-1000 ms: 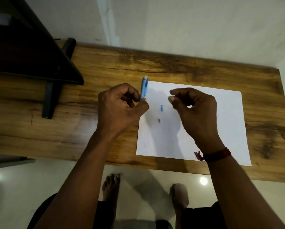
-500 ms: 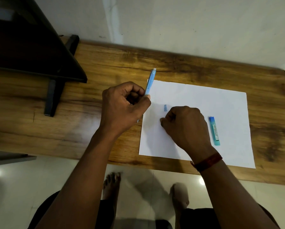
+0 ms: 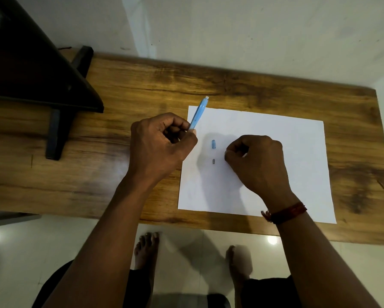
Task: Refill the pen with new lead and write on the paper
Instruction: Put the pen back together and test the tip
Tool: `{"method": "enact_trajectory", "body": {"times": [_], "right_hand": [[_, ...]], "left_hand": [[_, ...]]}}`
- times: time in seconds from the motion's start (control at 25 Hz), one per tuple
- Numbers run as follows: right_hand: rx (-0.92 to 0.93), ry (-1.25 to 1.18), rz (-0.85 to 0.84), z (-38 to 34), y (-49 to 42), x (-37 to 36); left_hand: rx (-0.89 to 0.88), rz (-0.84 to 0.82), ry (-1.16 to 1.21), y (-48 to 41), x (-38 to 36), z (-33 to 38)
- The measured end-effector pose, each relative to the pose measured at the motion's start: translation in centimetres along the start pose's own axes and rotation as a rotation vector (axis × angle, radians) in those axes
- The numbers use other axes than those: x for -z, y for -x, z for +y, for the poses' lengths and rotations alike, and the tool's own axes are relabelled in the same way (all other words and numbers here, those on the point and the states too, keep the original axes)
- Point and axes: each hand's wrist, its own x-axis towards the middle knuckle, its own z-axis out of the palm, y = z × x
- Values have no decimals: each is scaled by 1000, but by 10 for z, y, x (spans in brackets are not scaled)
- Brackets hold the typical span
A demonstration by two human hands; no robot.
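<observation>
A home room: wooden table (image 3: 242,85) against a plain wall (image 3: 253,30), glossy tiled floor (image 3: 30,252), bare feet (image 3: 145,247).

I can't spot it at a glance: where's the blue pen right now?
The blue pen is gripped in the left hand, angled up over the white paper's top-left corner.

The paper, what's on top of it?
On the paper lie a small blue cap and a tiny grey piece. The right hand rests over it, curled; anything beneath that hand is hidden.
</observation>
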Motion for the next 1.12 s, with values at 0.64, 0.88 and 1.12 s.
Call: {"method": "enact_trajectory", "body": {"times": [0.64,0.88,1.12], "right_hand": [[179,19,-185,-3,3,-15],[-75,-699,-39,-6,-3,7],[-85,-963,-75,-2,-2,14]], "left_hand": [[30,1,-20,0,5,-5],[9,-131,-46,3,7,-7],[-21,-189,-88,5,3,-7]]}}
